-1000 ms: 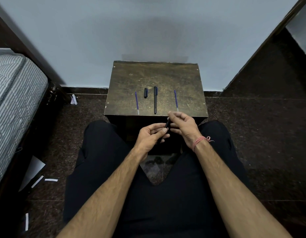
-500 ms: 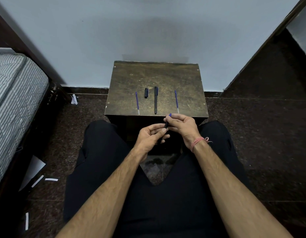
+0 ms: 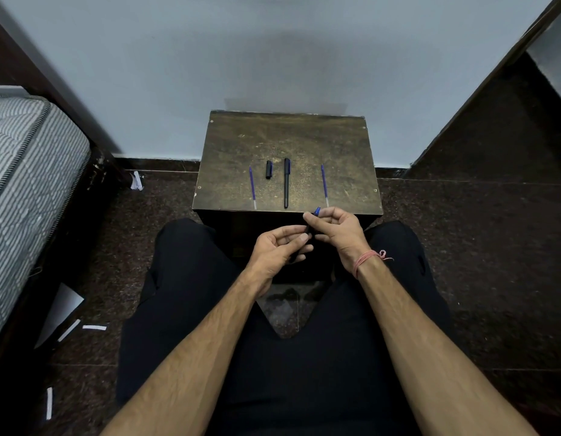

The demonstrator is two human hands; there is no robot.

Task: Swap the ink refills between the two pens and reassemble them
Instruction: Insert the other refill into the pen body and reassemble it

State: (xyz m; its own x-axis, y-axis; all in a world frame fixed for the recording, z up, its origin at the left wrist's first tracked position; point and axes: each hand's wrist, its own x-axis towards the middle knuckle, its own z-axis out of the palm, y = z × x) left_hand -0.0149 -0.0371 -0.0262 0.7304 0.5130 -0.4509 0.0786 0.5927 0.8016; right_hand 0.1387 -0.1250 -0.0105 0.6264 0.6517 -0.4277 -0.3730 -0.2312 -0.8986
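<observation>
Head view: since a second ago a small blue piece (image 3: 317, 211) has come out past the right hand (image 3: 337, 229) fingertips, likely a pen end plug or cap, so disassembly looks near done. Right hand pinches it narrowly; left hand (image 3: 280, 248) is closed around the black pen barrel (image 3: 306, 229). Beyond the grip on the stool (image 3: 241, 146): two refills (image 3: 252, 187) (image 3: 324, 184), a cap (image 3: 268, 169), the other pen (image 3: 286, 182).

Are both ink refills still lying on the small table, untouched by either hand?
Yes: the left refill and the right refill lie flat on the table, while both hands work below its near edge.
</observation>
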